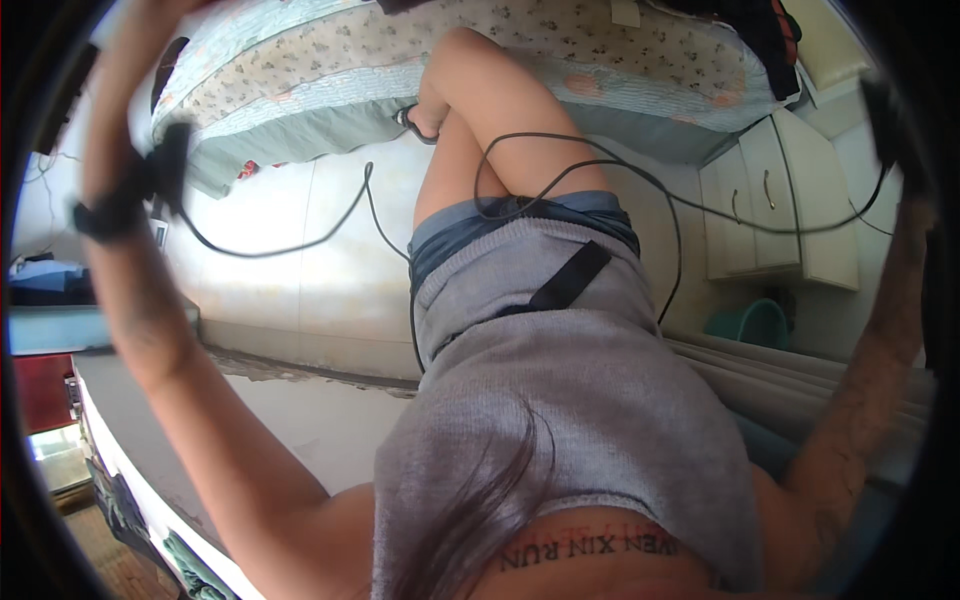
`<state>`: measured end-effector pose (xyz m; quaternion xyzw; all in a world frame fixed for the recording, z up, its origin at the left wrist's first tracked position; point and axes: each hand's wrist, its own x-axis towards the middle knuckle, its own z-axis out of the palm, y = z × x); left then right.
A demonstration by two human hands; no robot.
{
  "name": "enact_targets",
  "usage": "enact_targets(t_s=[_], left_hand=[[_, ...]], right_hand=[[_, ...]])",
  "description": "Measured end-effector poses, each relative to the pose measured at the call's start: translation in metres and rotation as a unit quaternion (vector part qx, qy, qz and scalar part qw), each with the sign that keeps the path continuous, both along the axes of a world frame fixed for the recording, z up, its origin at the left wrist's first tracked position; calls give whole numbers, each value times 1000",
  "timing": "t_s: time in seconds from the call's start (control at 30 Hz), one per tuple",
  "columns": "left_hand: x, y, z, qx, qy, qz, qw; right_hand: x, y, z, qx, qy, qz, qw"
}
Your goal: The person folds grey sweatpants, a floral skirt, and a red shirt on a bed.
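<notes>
Both my arms are raised out to the sides. At the upper left, my left hand (165, 12) is cut by the top edge, and its fingers are out of sight. A black strap (112, 212) with a small dark device (172, 168) circles the left wrist. Along the right rim rises my right forearm (880, 340); the hand beyond it is lost in the dark edge. Another dark device (882, 120) shows near the right wrist. Black cable (635, 176) loops over my lap and runs toward both wrists. A black strap piece (570, 275) lies across my grey top.
Ahead is a bed with a floral cover (350, 65) and a green skirt (300, 135) reaching toward the pale floor (300, 210). A cream cabinet (745, 205) stands at the right, with a teal bucket (755, 322) below it. At the far left is a light-blue box (50, 328).
</notes>
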<state>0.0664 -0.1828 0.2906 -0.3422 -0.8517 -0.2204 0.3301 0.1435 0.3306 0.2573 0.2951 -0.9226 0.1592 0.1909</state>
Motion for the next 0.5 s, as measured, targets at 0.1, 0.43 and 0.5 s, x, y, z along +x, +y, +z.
enact_targets(t_s=[0.1,0.43,0.5], left_hand=[[65,12,-120,-52,-275,-30,960],[152,23,-210,-101,-616,-136,769],[146,20,-206,-118,-608,-150,770]], right_hand=[[57,6,-83,30,-50,117,991],[193,-76,-133,-26,-435,-16,900],[197,-81,-132,-41,-438,-19,898]])
